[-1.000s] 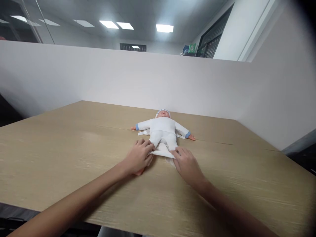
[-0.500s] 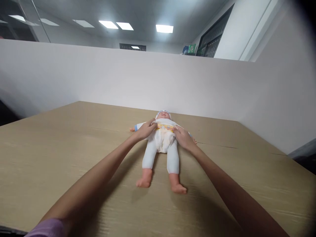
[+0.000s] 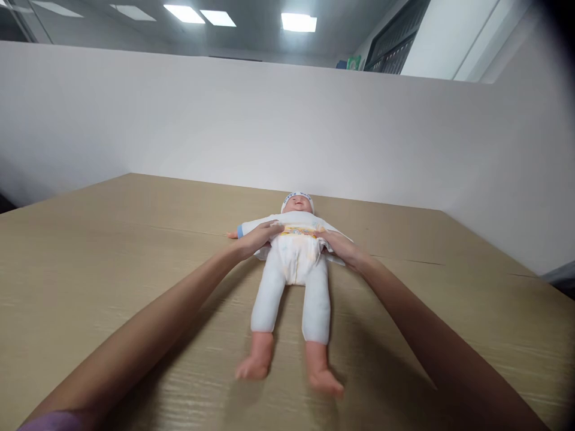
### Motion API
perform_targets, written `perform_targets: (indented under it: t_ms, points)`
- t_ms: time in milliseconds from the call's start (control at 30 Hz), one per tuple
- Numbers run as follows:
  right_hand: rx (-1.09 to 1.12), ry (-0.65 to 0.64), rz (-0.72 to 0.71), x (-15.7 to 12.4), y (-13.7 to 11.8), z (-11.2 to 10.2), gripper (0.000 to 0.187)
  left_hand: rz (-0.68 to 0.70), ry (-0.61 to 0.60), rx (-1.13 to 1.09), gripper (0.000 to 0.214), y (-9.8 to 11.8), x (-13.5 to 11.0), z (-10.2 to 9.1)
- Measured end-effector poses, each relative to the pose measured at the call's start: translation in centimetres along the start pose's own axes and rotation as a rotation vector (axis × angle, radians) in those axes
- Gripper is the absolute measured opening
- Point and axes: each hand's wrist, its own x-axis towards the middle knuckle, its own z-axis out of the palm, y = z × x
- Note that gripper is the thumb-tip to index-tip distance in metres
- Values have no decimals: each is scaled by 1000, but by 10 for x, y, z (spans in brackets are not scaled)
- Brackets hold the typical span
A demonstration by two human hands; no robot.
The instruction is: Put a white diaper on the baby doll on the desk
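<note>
diaper sits on the doll: front panel is up over the belly, with a yellow printed band across the waist and the white-clad legs coming out below. judged stage: the front is folded up and in place, but the side fastening looks unfinished, since white wings stick out at both hips under the hands. cannot tell if any tab is stuck down. doll lies on its back with arms spread, its head in a white cap away from the person and its bare feet toward the camera. left hand is at the hip on the picture's left, fingers half curled over the waist corner in what looks like a light pinch on the diaper wing. right hand mirrors it at the other hip, fingers reaching in to the waist edge, thumb hidden, wing cloth bunched under it. both hands touch the diaper, with the doll's belly between them. everything rests on a light wood tabletop, the doll toward its far side. a plain white partition stands behind, with ceiling lights above.
</note>
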Motion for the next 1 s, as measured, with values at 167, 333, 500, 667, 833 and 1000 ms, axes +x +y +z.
perform_targets:
  t_ms: [167, 333, 500, 667, 833, 1000]
  points:
    - [95, -119, 146, -44, -14, -5, 42, -63, -76, -54, 54, -2, -36, -2]
    - [-37, 196, 26, -63, 0, -23, 46, -5, 163, 111, 45, 3, -50, -12]
    - [-364, 386, -128, -90, 31, -28, 33, 163, 310, 265, 34, 26, -68, -2]
    - [-664, 397, -263, -110, 60, -20, 29, 521, 252, 613, 31, 45, -75, 38]
    - [-737, 405, -239, -104, 75, -21, 27, 643, 63, 951, 32, 44, -61, 72]
    - [-694, 456, -149, -100, 79, -21, 31, 535, 145, 1148, 48, 40, -50, 89]
